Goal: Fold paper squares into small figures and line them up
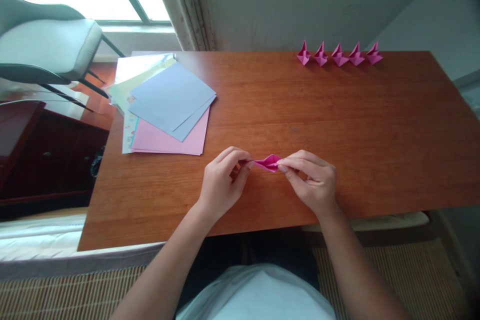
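Observation:
A small folded piece of magenta origami paper is stretched between my two hands, above the front half of the wooden table. My left hand pinches its thin left tip between thumb and forefinger. On the other side, my right hand grips the right end with thumb and fingertips. The paper's middle bulges into a faceted, pointed shape. Both ends are partly covered by my fingers.
Several folded magenta origami figures stand in a row along the back edge of the wooden table. To the left lie blue paper sheets over pink sheets and plastic packets. A chair stands beyond the table's left side.

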A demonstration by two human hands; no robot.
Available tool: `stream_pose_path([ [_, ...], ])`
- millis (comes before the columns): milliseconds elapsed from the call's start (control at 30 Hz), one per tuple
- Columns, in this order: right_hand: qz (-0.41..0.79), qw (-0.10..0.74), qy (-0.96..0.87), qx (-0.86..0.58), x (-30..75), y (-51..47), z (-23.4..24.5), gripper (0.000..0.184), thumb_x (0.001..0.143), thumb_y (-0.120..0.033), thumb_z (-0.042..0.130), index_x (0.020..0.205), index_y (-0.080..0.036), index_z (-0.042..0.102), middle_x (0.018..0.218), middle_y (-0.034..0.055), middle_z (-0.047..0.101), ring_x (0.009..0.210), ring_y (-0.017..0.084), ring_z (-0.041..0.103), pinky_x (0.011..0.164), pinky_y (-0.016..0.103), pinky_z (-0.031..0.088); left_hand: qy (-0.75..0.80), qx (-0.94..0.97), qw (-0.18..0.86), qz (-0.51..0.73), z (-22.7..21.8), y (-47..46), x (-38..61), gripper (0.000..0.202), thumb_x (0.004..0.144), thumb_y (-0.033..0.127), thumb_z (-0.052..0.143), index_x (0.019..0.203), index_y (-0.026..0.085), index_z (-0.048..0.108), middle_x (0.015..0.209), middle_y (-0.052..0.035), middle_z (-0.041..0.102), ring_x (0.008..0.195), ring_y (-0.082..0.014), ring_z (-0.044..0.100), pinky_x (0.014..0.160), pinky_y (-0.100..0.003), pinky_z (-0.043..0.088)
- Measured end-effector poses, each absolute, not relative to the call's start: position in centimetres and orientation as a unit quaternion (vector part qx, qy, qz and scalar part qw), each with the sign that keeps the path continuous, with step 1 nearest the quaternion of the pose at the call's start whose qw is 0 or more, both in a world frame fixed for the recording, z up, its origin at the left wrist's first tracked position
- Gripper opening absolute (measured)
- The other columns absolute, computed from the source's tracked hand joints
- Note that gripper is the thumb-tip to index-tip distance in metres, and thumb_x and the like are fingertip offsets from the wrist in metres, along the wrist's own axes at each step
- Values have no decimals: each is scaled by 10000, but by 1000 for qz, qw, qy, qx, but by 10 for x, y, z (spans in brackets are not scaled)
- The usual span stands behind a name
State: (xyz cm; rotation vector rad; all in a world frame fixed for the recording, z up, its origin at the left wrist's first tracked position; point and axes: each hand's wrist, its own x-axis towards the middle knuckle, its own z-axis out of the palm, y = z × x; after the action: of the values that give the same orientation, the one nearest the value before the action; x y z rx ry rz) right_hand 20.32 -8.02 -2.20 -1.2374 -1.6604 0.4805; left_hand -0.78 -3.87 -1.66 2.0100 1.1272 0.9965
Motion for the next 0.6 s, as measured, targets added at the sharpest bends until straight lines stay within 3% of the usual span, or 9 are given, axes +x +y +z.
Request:
stream_pose_path([
  [333,210,491,-662,-526,204,-82,-21,151,863,-92,726,886,-239,753,814,-7,725,682,123,636,600,254,530,421,768,305,373,-17,-39,-7,84,945,107,589,920,185,607,857,-2,636,764,-110,605,658,-195,488],
  [600,208,502,-654,-526,203,-84,-20,157,864,-90,724,886,-243,753,827,-6,730,693,128,645,651,264,566,423,763,319,370,-16,-40,-6,77,951,113,585,917,180,600,857,-3,631,762,-106,589,670,-204,473],
])
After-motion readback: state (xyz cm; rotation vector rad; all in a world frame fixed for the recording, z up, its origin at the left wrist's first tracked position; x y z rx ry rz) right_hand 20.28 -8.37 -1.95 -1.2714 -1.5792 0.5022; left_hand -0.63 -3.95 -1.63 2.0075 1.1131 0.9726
